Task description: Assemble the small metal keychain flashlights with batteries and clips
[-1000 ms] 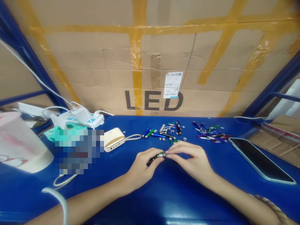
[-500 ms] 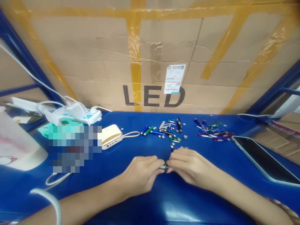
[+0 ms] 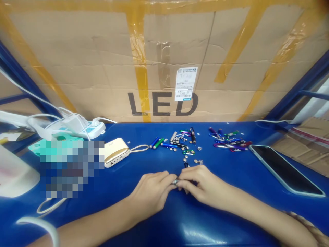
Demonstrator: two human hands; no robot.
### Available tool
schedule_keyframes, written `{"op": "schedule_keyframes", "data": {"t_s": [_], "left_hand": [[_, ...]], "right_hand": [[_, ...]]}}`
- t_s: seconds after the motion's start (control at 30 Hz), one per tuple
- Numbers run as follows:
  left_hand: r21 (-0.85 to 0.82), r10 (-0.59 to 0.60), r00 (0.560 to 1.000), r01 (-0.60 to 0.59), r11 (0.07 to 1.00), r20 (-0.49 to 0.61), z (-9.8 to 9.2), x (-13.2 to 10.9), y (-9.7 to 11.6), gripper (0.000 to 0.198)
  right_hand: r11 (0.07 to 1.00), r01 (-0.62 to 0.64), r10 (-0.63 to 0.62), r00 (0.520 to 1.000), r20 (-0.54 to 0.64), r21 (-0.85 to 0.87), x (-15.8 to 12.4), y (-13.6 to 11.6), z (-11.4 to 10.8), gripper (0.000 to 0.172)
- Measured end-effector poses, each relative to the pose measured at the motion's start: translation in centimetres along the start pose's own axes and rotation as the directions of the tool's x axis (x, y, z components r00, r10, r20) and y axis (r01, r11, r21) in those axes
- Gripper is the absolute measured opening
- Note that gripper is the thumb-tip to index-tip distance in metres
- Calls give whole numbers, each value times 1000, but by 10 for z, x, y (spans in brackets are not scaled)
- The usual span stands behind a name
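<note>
My left hand [image 3: 155, 190] is closed in a pinch around a mini flashlight [image 3: 175, 181], whose silvery end shows between the fingertips. My right hand [image 3: 203, 183] meets it from the other side, thumb and forefinger pinched on that same end. Most of the flashlight is hidden by the fingers. Just beyond the right hand lie a short black piece [image 3: 186, 165] and some button cells [image 3: 196, 161]. Farther back are blue and green tubes [image 3: 157, 142], a green carabiner [image 3: 189, 152] and more loose parts.
On the right, several coloured flashlights with carabiners [image 3: 231, 142] lie in a pile near a phone [image 3: 286, 169]. A cream power bank [image 3: 116, 152] with a loop cable and a white power strip [image 3: 95, 129] are at left. A large cardboard box [image 3: 110, 68] stands behind the blue table [image 3: 200, 219].
The view has shifted slightly, moving most things leftward. My right fingers have changed their grip on the flashlight's end, and the green seen at my left fingertips is now hidden.
</note>
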State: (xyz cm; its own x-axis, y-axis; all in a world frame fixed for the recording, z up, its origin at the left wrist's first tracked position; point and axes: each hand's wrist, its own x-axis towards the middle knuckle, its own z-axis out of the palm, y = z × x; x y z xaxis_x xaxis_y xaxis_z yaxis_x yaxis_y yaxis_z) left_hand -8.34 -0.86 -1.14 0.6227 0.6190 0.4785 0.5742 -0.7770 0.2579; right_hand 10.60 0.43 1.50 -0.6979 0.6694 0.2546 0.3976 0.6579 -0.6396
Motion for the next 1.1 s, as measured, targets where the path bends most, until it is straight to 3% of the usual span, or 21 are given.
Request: {"op": "schedule_keyframes", "data": {"t_s": [0.13,0.2,0.4,0.5,0.6,0.7,0.83,0.97,1.1], "left_hand": [[-233,-298,940,331,914,163,-2,8,-1,20],[-296,-379,903,425,855,200,-5,11,0,21],[-460,-521,832,543,702,188,-11,16,-1,23],[-506,-577,802,566,650,155,-10,16,-5,24],[-547,-577,806,544,636,131,-10,14,-7,23],[-567,-546,827,518,641,138,-11,12,-4,21],[-554,-491,860,478,682,137,-13,12,-1,19],[-531,-418,895,434,727,159,-12,13,0,17],[-543,-368,911,407,735,185,-9,12,-2,17]], "right_hand": [[991,-123,122,992,-37,-43,6,10,-19,33],[984,-170,163,980,-112,-51,8,15,-30,33],[976,-206,186,954,-237,-65,12,25,-44,23],[983,-149,135,983,-125,-108,11,26,-42,21],[990,-80,86,995,50,-117,9,29,-36,29],[991,-40,51,995,82,-126,9,35,-28,27],[992,-77,73,997,-37,-101,11,37,-20,21],[984,-156,171,963,-207,88,11,25,-15,27],[992,-28,66,950,-307,126,9,12,-10,20]]}}
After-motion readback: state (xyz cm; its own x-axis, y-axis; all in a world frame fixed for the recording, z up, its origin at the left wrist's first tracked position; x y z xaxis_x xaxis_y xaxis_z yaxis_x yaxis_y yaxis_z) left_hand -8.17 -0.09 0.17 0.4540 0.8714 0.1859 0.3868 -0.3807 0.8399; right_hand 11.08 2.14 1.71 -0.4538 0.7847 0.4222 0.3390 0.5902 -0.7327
